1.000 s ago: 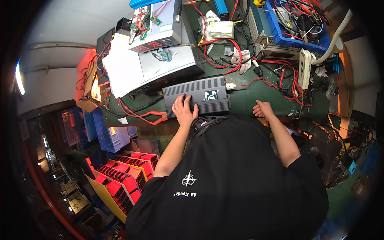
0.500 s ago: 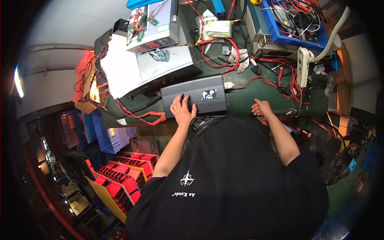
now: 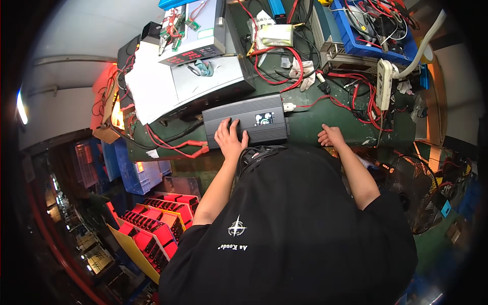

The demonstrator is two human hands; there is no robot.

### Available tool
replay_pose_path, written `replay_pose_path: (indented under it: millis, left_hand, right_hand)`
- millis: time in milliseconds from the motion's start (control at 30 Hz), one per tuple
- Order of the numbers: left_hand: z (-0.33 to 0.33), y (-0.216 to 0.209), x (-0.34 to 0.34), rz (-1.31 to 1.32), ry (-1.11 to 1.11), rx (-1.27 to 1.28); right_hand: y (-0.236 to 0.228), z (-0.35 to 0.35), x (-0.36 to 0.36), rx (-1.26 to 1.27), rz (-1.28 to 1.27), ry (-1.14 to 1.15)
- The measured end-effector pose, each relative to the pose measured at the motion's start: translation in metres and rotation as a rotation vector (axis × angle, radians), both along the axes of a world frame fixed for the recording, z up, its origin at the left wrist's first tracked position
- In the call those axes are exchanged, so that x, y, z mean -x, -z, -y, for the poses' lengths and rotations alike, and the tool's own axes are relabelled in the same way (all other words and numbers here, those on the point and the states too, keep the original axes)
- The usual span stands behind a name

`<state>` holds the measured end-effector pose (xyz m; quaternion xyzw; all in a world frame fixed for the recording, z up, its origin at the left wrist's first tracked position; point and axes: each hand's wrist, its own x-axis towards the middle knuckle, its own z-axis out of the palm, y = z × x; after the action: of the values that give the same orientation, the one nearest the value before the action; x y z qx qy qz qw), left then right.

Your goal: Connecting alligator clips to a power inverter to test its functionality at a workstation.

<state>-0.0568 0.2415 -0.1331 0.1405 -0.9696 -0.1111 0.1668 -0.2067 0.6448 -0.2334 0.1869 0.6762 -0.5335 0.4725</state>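
Note:
A black, finned power inverter [image 3: 246,133] with a small lit screen [image 3: 264,119] lies slightly tilted along the bench's near edge. My left hand [image 3: 231,138] rests on its near left part, fingers spread flat on the case. Thick red and black cables [image 3: 178,137] run to its left end, and a white plug [image 3: 288,107] sits at its right end with a thin red wire. My right hand [image 3: 331,137] is apart from the inverter, over the bench edge to its right. Its fingers are loosely bent and apart, and nothing shows in them.
Behind the inverter stand a grey instrument [image 3: 198,43] and a silver case [image 3: 216,76] with white paper [image 3: 150,81]. Tangled cables, a white glove [image 3: 304,76], a power strip [image 3: 385,84] and a blue bin [image 3: 376,51] fill the right. Red panels [image 3: 157,221] stand below left; a fan [image 3: 414,188] below right.

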Motion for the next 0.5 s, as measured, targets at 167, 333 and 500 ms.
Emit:
replay_pose_path:
  millis: [167,333,500]
  left_hand:
    - [0.000,0.000,-0.001,0.017,-0.011,0.001]
    - [-0.001,-0.002,0.000,0.026,-0.001,-0.037]
    - [-0.001,-0.001,-0.001,0.030,-0.001,-0.038]
  right_hand:
    - [-0.041,0.052,-0.006,-0.381,-1.045,-0.818]
    - [-0.106,0.122,0.021,-0.040,-1.309,-0.432]
    - [-0.117,0.137,0.065,-0.008,-1.489,-0.630]
